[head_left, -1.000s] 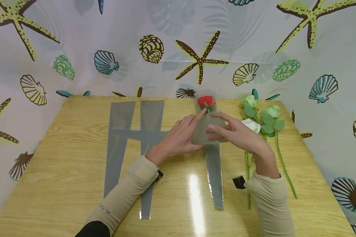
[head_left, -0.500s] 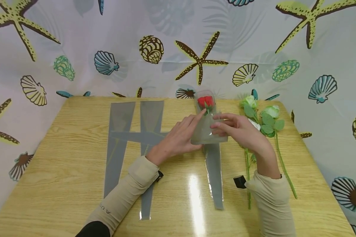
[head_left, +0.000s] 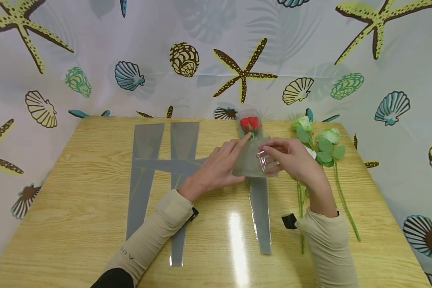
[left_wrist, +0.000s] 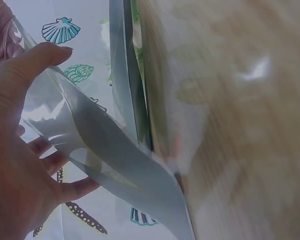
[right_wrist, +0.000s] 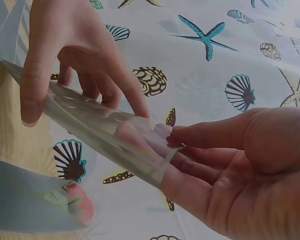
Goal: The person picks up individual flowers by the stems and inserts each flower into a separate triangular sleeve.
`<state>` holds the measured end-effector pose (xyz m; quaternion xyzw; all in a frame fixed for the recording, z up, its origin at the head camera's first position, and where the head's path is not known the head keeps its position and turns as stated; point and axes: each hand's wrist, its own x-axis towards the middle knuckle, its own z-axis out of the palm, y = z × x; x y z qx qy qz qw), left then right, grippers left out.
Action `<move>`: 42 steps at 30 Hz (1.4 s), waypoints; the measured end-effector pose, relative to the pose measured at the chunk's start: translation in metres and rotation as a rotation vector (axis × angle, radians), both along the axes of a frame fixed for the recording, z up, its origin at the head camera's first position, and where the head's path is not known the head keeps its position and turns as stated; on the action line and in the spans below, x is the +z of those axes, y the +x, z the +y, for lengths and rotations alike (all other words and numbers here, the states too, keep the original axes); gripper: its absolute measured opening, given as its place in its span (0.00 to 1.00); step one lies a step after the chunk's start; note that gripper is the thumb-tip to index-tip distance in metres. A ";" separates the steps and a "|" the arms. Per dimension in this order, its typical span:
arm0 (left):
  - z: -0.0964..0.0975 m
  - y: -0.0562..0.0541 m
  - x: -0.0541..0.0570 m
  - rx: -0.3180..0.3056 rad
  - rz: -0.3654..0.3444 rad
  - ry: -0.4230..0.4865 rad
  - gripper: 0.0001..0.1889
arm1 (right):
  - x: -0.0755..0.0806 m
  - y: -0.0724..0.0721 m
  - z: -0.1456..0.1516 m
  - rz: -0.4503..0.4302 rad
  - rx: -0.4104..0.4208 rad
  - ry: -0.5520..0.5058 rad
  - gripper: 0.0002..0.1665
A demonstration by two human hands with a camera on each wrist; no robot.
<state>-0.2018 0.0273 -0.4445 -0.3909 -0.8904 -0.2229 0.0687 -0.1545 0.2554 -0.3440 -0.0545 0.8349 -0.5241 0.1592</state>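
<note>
Both hands (head_left: 217, 166) (head_left: 293, 160) — plastic wrapper (head_left: 247, 159) between

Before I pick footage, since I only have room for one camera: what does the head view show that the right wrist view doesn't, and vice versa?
Only the head view: the pale roses and the beige cuffs. Only the right wrist view: a whole blue starfish printed on the cloth. Both: the cloth, the red rose, the left hand, the right hand and the clear wrapper they hold.
</note>
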 end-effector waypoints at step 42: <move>0.000 -0.001 -0.001 0.046 -0.027 0.045 0.64 | 0.008 0.006 -0.004 0.055 -0.040 -0.084 0.26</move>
